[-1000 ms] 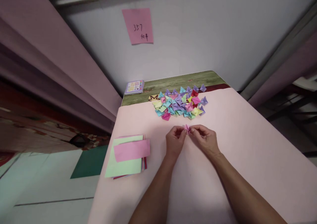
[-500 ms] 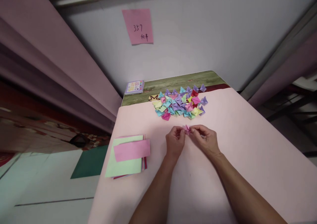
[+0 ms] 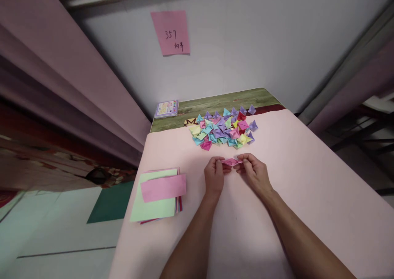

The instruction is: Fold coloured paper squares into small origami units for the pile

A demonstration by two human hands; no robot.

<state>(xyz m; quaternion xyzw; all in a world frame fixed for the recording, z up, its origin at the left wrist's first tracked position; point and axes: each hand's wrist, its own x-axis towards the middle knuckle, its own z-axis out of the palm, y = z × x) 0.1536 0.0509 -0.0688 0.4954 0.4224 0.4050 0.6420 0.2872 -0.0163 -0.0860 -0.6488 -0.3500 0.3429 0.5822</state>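
A small pink folded paper piece (image 3: 231,162) is stretched sideways between my two hands, just above the pink table cover. My left hand (image 3: 214,174) pinches its left end between thumb and fingers. At the opposite end, the thumb and fingers of my right hand (image 3: 255,170) grip it. Just beyond my hands lies a heap of origami pieces (image 3: 221,129) in purple, blue, yellow, green, pink and red. Left of my hands rests a stack of coloured paper sheets (image 3: 154,209), pale green uppermost, with a pink paper strip (image 3: 163,187) across it.
The table (image 3: 308,180) has a pink cover, and its far edge shows a green wood-patterned surface (image 3: 203,104). A small stack of printed cards (image 3: 166,109) sits at the far left corner. On the wall hangs a pink note (image 3: 171,32) with handwriting. Pink curtains (image 3: 101,65) flank the table.
My hands have moved slightly apart, and the pink folded paper between them now looks wider and flatter, pulled out lengthwise. The heap and the paper stack stay where they were.
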